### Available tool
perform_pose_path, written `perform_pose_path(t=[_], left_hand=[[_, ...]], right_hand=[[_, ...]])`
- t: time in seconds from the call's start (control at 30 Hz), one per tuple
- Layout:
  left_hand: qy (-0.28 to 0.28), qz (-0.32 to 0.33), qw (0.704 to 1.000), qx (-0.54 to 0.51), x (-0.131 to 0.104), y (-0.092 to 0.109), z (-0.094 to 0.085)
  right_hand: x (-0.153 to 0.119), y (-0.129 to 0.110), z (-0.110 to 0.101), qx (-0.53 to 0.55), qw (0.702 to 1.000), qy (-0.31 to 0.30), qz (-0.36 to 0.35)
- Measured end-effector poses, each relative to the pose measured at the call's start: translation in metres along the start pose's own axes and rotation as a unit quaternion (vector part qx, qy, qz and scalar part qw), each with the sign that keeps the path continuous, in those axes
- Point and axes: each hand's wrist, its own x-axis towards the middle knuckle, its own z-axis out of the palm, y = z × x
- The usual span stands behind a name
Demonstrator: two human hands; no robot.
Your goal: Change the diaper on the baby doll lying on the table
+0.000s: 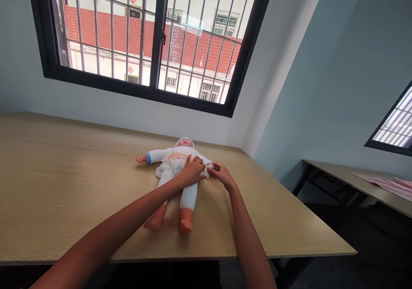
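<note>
A baby doll (pixel 189 196) in white clothes lies on its back on the table, head towards the window and bare feet towards me. It wears a white cap, and one outstretched sleeve ends in a blue cuff (pixel 148 157). My left hand (pixel 193 171) reaches across the doll's body, its fingers curled at the clothes beside the arm on the right. At the end of that arm, my right hand (pixel 222 174) pinches the white sleeve (pixel 210 167) between thumb and fingers. The doll's hand there is mostly hidden by my fingers.
The light wooden table (pixel 80 194) meets the wall below a barred window (pixel 151 44). Its right edge slants towards me. Further right stands another table (pixel 341 173) with pink striped cloth (pixel 386 185) on it.
</note>
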Motion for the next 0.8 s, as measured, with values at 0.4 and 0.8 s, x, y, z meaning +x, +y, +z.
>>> perform_pose_path(t=[0.4, 0.8], left_hand=[[0.000, -0.073, 0.997, 0.033, 0.019, -0.009, 0.025], [-0.005, -0.092, 0.995, 0.029, 0.018, -0.008, 0.024]], right_hand=[[0.004, 0.010, -0.007, -0.015, 0.998, 0.061, 0.009], [0.000, 0.000, -0.009, -0.072, 0.996, 0.038, -0.029]])
